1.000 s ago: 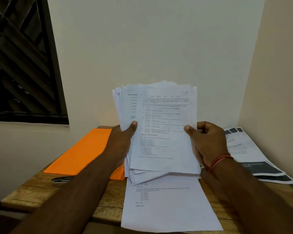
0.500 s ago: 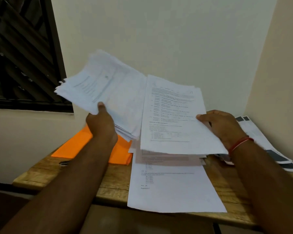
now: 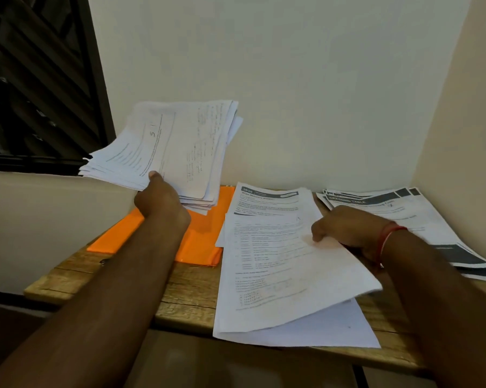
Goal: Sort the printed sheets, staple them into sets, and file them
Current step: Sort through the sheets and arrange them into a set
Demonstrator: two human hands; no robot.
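Single head-worn wide-angle view, looking forward and down from the person's own standpoint. Near: the wooden table [image 3: 185, 298] spans the lower half, printed sheets [image 3: 278, 270] fill centre frame. Faces a room corner, pale wall [image 3: 292, 65] straight ahead, side wall [image 3: 474, 107] at right, dark window grille [image 3: 34, 79] upper left. Verticals lean at the edges.

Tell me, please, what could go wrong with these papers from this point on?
1. The left hand grips the fanned stack by one edge, in the air above the orange folder; sheets might slip out and lose their order.
2. The bottom sheet of the middle pile hangs over the table front edge; as the right hand lays its sheet on top, the pile might slide off.
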